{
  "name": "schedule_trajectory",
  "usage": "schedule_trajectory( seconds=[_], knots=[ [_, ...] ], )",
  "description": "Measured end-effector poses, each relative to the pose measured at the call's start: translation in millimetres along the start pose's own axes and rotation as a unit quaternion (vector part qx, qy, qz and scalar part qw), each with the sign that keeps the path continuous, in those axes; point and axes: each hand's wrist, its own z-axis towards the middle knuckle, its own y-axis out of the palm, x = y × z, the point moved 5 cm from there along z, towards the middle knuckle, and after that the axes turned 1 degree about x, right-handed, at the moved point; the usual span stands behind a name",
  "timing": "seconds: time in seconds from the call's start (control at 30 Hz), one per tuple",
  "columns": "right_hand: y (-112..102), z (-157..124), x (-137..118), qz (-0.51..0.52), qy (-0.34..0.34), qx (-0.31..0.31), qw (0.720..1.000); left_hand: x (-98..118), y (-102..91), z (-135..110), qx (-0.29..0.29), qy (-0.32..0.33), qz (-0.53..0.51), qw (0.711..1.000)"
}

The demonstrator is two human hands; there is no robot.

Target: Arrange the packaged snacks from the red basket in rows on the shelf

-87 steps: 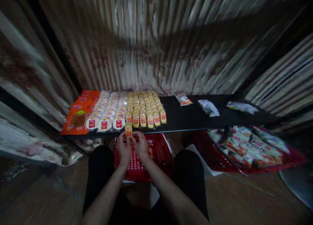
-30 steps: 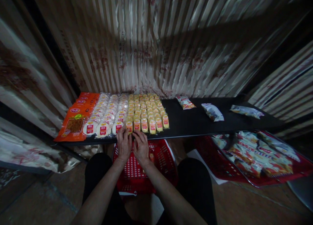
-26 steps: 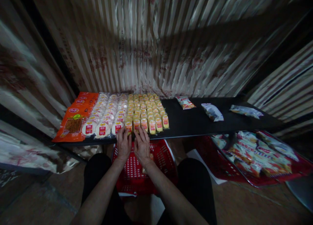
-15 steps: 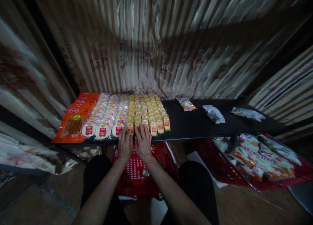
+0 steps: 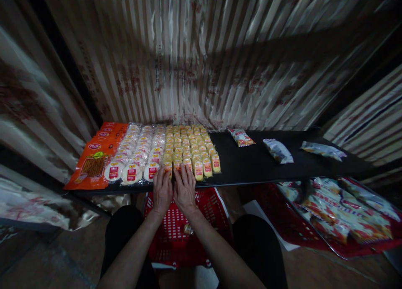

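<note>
Both hands rest side by side at the front edge of a low black shelf [image 5: 251,165]. My left hand [image 5: 162,190] lies flat with fingers stretched onto the front packets of the small yellow snack packets [image 5: 191,148], which stand in several rows. My right hand [image 5: 184,188] lies flat too, fingertips on the same front row. Neither hand grips anything. Left of the yellow rows lie round white packets with red labels [image 5: 138,153], and further left flat orange packets [image 5: 96,159].
A red plastic basket [image 5: 204,234] sits on the floor between my knees, one small item in it. A second red basket [image 5: 342,218] full of snack bags stands at the right. Three loose bags [image 5: 278,150] lie on the shelf's right half. Corrugated metal walls surround the shelf.
A yellow packet held in both hands below the shelf edge has been set in the front row. Both hands then moved forward and flattened onto the packets.
</note>
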Motion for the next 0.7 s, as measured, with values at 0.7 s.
schedule_trajectory(
  seconds=[0.7],
  knots=[
    [0.5,0.2,0.4,-0.019,-0.006,0.001,1.0,3.5,0.9,8.4,0.018,0.017,0.021,0.999]
  ],
)
